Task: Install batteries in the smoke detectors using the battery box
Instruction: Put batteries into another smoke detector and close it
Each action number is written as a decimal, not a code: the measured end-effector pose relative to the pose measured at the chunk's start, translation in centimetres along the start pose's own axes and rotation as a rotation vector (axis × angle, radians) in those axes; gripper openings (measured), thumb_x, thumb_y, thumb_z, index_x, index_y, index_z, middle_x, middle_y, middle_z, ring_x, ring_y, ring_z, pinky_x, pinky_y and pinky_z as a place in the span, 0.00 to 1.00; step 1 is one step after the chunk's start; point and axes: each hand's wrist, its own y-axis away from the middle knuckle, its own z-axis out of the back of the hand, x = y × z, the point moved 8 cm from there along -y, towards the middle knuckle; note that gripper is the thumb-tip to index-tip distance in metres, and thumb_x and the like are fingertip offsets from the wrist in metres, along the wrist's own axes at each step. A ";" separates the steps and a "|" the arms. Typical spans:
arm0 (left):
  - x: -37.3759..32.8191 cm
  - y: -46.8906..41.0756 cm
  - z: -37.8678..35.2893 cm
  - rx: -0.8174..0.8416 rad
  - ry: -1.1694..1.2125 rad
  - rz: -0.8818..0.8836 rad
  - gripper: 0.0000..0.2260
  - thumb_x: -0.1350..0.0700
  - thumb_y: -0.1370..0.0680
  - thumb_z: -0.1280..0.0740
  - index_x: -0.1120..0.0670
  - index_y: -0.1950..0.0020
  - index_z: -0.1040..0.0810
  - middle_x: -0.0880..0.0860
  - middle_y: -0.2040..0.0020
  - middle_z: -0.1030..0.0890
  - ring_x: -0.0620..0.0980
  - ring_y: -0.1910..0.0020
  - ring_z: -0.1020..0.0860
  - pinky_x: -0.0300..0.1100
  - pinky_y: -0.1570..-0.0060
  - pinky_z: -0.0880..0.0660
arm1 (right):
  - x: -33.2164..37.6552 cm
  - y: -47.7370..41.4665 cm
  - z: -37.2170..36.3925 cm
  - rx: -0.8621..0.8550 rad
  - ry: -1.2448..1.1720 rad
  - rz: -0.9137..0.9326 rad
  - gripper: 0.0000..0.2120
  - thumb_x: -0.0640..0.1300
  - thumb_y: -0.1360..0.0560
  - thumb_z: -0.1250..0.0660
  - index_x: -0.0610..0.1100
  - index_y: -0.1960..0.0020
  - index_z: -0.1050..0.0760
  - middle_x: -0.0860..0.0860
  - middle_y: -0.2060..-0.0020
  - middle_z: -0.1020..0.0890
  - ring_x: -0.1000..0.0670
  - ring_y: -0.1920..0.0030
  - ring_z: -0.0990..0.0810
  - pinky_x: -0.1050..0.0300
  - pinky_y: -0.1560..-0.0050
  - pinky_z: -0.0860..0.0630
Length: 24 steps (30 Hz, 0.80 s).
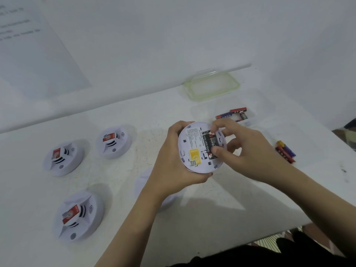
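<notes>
detector (194, 149) gripped by left hand (173, 160), right hand (237, 149) pinching battery (211, 145).

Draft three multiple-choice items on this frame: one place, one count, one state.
1. The green-rimmed lid lies: A) beyond the battery box, B) under a detector, C) on the floor.
2. Red-labelled smoke detectors on the table: A) one, B) three, C) five.
3. The right hand: A) lies flat, B) holds the lid, C) pinches a battery in the held detector.

A: the lid sits by the wall, past the box.
B: three stand apart at the left.
C: fingertip and thumb are on the battery's ends.
</notes>
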 end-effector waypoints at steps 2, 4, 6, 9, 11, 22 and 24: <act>-0.4 -0.3 -0.7 -0.005 -0.021 -0.022 0.41 0.54 0.41 0.19 0.35 0.38 0.39 0.35 0.43 0.27 0.43 0.43 0.23 0.33 0.50 0.24 | -0.5 0.1 0.7 0.009 -0.007 -0.006 0.13 0.44 0.27 0.31 0.55 0.48 0.32 0.59 0.56 0.22 0.57 0.67 0.19 0.62 0.67 0.23; -0.8 -0.7 -1.4 -0.010 -0.043 -0.044 0.41 0.52 0.41 0.20 0.35 0.37 0.39 0.37 0.42 0.27 0.44 0.42 0.24 0.32 0.48 0.26 | -0.9 0.2 1.4 0.017 -0.012 -0.010 0.13 0.42 0.28 0.30 0.53 0.48 0.31 0.60 0.58 0.23 0.56 0.68 0.20 0.64 0.67 0.24; -1.3 -1.1 -2.1 -0.018 -0.081 -0.077 0.40 0.51 0.41 0.21 0.33 0.36 0.39 0.38 0.41 0.27 0.42 0.42 0.25 0.30 0.46 0.28 | -1.3 0.3 1.9 0.035 -0.011 -0.007 0.14 0.42 0.27 0.30 0.54 0.49 0.32 0.60 0.58 0.24 0.57 0.67 0.20 0.66 0.66 0.25; -1.8 -1.5 -3.1 -0.027 -0.133 -0.116 0.41 0.53 0.40 0.20 0.32 0.36 0.38 0.39 0.41 0.26 0.40 0.42 0.25 0.27 0.46 0.30 | -2.2 0.3 2.4 0.073 -0.016 -0.012 0.14 0.43 0.27 0.31 0.56 0.52 0.34 0.61 0.57 0.25 0.57 0.65 0.20 0.69 0.67 0.26; -1.8 -1.8 -3.6 -0.023 -0.134 -0.113 0.40 0.54 0.40 0.19 0.35 0.36 0.37 0.39 0.41 0.26 0.41 0.42 0.25 0.27 0.46 0.30 | -2.7 0.2 2.8 0.091 -0.025 -0.016 0.13 0.43 0.27 0.31 0.54 0.51 0.34 0.60 0.57 0.25 0.56 0.66 0.20 0.70 0.69 0.27; -4.8 -3.6 -4.1 -0.049 -0.140 -0.198 0.43 0.56 0.41 0.20 0.26 0.39 0.39 0.28 0.43 0.29 0.34 0.43 0.26 0.27 0.47 0.29 | -2.9 0.5 6.0 -0.054 -0.092 0.066 0.16 0.44 0.26 0.32 0.59 0.45 0.35 0.65 0.53 0.24 0.55 0.64 0.18 0.69 0.72 0.26; -5.1 -4.0 -4.2 -0.048 -0.132 -0.200 0.42 0.56 0.41 0.20 0.27 0.39 0.38 0.28 0.43 0.29 0.34 0.43 0.26 0.25 0.47 0.30 | -2.8 0.6 6.7 -0.133 -0.080 0.119 0.17 0.44 0.26 0.32 0.59 0.42 0.31 0.66 0.51 0.23 0.57 0.61 0.18 0.70 0.65 0.24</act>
